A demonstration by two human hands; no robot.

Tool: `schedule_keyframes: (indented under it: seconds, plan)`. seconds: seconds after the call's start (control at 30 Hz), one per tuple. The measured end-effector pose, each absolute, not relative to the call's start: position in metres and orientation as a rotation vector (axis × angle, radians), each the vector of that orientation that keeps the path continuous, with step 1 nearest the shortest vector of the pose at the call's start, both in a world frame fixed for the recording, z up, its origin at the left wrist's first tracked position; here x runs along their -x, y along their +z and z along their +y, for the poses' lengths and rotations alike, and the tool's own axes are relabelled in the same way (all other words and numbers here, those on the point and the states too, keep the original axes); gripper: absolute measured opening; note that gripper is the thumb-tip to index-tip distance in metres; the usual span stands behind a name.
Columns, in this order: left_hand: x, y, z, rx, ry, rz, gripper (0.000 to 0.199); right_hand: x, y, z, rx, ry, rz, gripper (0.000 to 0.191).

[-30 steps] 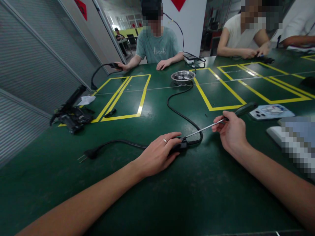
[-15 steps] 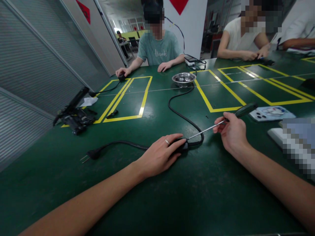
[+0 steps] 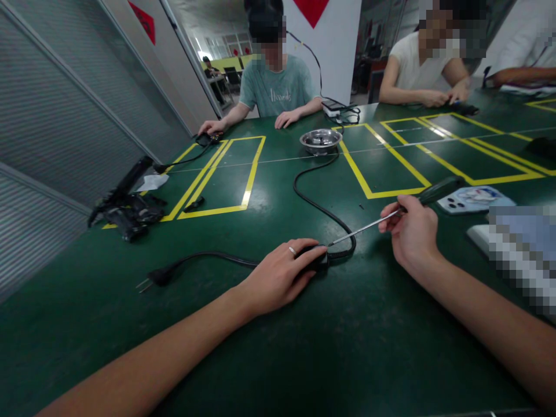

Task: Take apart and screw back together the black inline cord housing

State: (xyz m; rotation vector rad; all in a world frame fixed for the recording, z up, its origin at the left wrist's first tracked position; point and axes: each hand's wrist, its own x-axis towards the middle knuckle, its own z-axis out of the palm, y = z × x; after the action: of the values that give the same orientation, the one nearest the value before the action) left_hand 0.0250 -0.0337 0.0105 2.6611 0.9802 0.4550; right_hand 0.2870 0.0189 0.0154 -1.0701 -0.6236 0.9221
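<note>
Black housing (image 3: pixel 320 262) lies on the dark green table (image 3: pixel 269 359), just right of the picture centre, under the left hand (image 3: pixel 280 275). The table has yellow tape (image 3: pixel 255 174) in its upper half; behind it are a person in a green shirt (image 3: pixel 278 87) at upper centre, more people at upper right, and a grey ribbed wall (image 3: pixel 56 116) on the left. A metal bowl (image 3: pixel 320 142) stands at upper centre.

The housing's long axis runs about left to right. From its left side the cord goes to a two-pin plug (image 3: pixel 160 276), whose pins point to lower left; from its right end the cord (image 3: pixel 321 205) curves up towards the bowl. The left hand is closed over the housing, and the right hand (image 3: pixel 412 229) grasps a screwdriver (image 3: pixel 438 192), its tip to lower left, its handle to upper right. The tip seems to meet the housing's right end, but this spot is small and dark.

Compared with half a second ago, the screwdriver handle reaches farther over the phone (image 3: pixel 482 198) in the picture, while the left hand keeps its hold
</note>
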Motion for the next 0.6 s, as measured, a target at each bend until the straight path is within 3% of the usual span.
schedule_keyframes:
  seconds: [0.6]
  plan:
    - [-0.0266, 0.0135, -0.0328, -2.64, 0.451, 0.965, 0.045, -0.2841, 0.0167, 0.0144, 1.022, 0.942, -0.654, 0.01]
